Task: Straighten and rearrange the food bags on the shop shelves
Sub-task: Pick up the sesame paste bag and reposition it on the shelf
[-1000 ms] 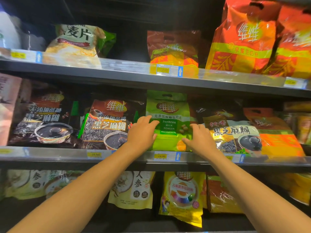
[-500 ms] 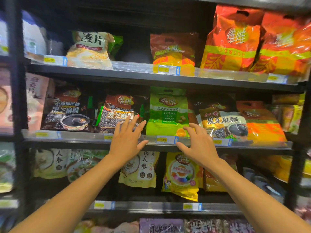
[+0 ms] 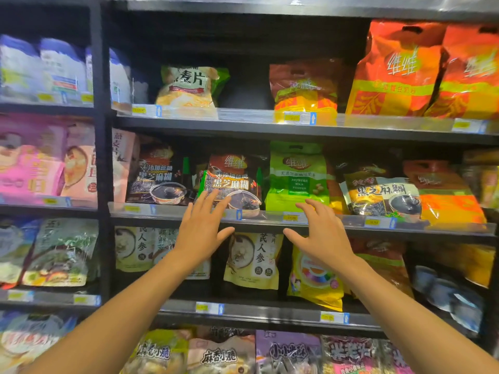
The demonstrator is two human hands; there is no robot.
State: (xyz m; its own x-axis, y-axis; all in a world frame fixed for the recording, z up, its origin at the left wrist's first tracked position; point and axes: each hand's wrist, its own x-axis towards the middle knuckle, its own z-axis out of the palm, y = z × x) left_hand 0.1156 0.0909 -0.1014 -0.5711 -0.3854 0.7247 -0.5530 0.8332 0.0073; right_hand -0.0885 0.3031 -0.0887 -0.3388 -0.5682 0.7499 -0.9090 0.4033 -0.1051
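A green soybean milk powder bag (image 3: pixel 297 176) stands upright on the middle shelf (image 3: pixel 270 221). Left of it leans a dark black sesame bag (image 3: pixel 232 179); right of it lies another sesame bag (image 3: pixel 378 195). My left hand (image 3: pixel 201 230) hovers with fingers spread in front of the shelf edge, below the dark sesame bag, holding nothing. My right hand (image 3: pixel 321 236) is likewise spread and empty, just below and right of the green bag. Neither hand touches a bag.
Large orange bags (image 3: pixel 397 74) fill the upper shelf's right; an oat bag (image 3: pixel 189 87) sits at its left. Pale ginseng bags (image 3: pixel 253 260) and a yellow bag (image 3: pixel 316 279) stand on the shelf below. A black upright post (image 3: pixel 101 157) divides the bays. Pink bags (image 3: pixel 35 157) fill the left bay.
Both hands have let go of the green bag's sides and drawn back from the shelf, fingers spreading. The view has pulled away, showing more shelves.
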